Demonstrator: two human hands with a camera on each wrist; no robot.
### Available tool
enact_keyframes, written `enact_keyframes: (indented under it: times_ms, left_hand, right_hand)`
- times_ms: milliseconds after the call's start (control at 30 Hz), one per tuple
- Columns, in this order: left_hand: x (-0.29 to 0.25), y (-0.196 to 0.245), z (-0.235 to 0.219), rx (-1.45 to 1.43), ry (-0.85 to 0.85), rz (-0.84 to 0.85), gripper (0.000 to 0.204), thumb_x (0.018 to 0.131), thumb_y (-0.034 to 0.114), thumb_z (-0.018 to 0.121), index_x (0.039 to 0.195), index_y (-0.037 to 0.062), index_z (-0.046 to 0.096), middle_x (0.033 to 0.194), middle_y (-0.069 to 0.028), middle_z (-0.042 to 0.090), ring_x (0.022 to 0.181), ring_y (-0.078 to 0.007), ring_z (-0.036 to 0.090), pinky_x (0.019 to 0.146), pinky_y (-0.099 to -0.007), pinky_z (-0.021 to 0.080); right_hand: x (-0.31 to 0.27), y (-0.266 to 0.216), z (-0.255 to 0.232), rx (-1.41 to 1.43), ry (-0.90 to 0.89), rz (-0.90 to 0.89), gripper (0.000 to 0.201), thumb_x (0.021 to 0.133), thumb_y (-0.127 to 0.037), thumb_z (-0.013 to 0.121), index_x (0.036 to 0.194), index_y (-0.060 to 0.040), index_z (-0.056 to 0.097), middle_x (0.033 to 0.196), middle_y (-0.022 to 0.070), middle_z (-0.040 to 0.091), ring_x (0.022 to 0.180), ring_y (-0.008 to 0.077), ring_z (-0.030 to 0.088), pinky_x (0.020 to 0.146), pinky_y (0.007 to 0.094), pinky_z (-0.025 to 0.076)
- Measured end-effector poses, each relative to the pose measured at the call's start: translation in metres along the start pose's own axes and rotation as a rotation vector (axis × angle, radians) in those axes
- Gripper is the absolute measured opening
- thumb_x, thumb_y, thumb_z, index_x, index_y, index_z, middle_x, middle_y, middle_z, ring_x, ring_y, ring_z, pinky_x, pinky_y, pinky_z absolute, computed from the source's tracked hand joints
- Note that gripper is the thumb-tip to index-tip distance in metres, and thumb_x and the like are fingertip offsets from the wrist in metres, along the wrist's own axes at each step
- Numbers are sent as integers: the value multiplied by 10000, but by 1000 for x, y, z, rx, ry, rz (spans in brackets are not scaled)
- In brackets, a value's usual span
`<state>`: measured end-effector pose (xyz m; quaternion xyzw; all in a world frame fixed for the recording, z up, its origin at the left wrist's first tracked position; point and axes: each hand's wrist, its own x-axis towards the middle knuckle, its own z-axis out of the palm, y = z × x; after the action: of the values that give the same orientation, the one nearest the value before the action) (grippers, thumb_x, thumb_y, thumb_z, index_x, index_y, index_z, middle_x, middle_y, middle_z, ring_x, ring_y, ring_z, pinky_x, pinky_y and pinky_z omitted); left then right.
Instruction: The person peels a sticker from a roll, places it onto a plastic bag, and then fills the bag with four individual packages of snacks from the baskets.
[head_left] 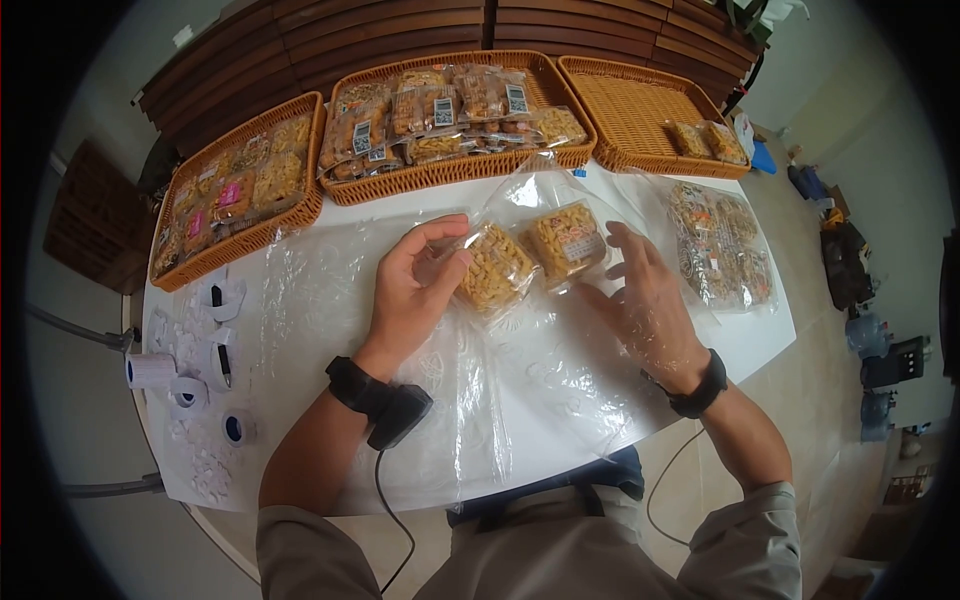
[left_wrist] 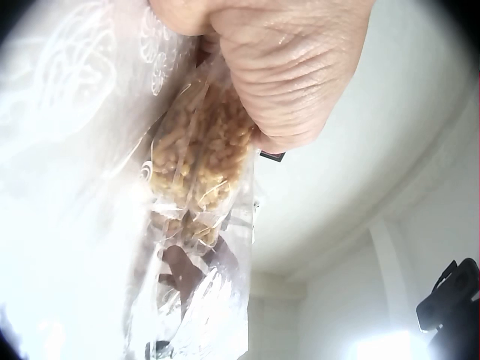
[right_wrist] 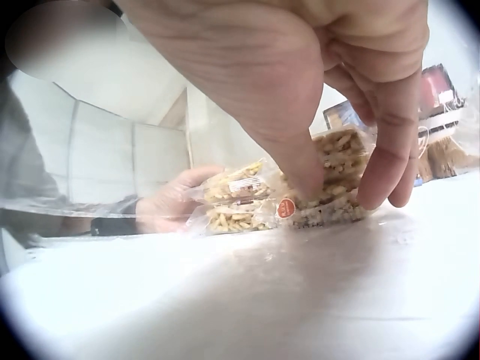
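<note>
My left hand point(head_left: 412, 290) grips the left edge of a clear-wrapped crispy snack pack point(head_left: 495, 266), its thumb over the near side. In the left wrist view the golden pieces of that snack pack point(left_wrist: 199, 150) show through the film beneath the hand. Just right of it lies a second snack pack point(head_left: 566, 245) with a printed label. My right hand point(head_left: 650, 310) is beside this second pack, thumb and fingers spread apart around its right side. In the right wrist view the snack packs point(right_wrist: 244, 196) are stacked in two layers, partly hidden behind the right thumb.
Large clear plastic bags point(head_left: 400, 400) cover much of the white table point(head_left: 755, 350). Wicker baskets point(head_left: 450, 185) stand along the back, several packs in them. A bagged group of packs point(head_left: 722, 250) lies at right. Label rolls point(head_left: 238, 428) and a black pen point(head_left: 224, 366) lie at left.
</note>
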<state>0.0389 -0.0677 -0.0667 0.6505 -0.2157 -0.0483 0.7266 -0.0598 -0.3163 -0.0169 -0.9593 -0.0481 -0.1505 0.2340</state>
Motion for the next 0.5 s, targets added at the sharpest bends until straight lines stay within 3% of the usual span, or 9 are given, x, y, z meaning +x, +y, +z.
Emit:
enact_keyframes:
  times_ms: [167,267,367,500]
  left_hand:
    - [0,-2,0,3,-3,5,277,924,15,650,1197,-24,621,1304,-115,616,1210,-170,566,1057,-302,429]
    - [0,-1,0,13,-1,2,280,924,21,651,1199,-24,622,1289,-109,626,1199,-165,571,1047,-296,432]
    - [0,-1,0,27,2,-6,280,925,28,649,1199,-22,624,1268,-100,638,1174,-154,578,1031,-290,436]
    - [0,-1,0,20,2,-14,277,926,40,649,1197,-15,632,1235,-88,655,1112,-132,585,1002,-284,444]
  right_hand:
    - [-1,-1,-7,20,-55,44,394,865,-138,736,1062,54,455,960,275,624,784,431,633,700,455,527]
    - [2,-6,-17,71,-214,229,333,895,-140,718,996,39,455,878,258,649,727,364,666,661,388,528]
    - [13,-19,-27,296,-332,500,282,928,-130,709,988,4,468,973,199,681,834,196,702,673,292,552]
    - [8,7,-4,768,-187,386,288,969,-153,660,1106,46,503,1072,169,679,948,180,685,825,296,564]
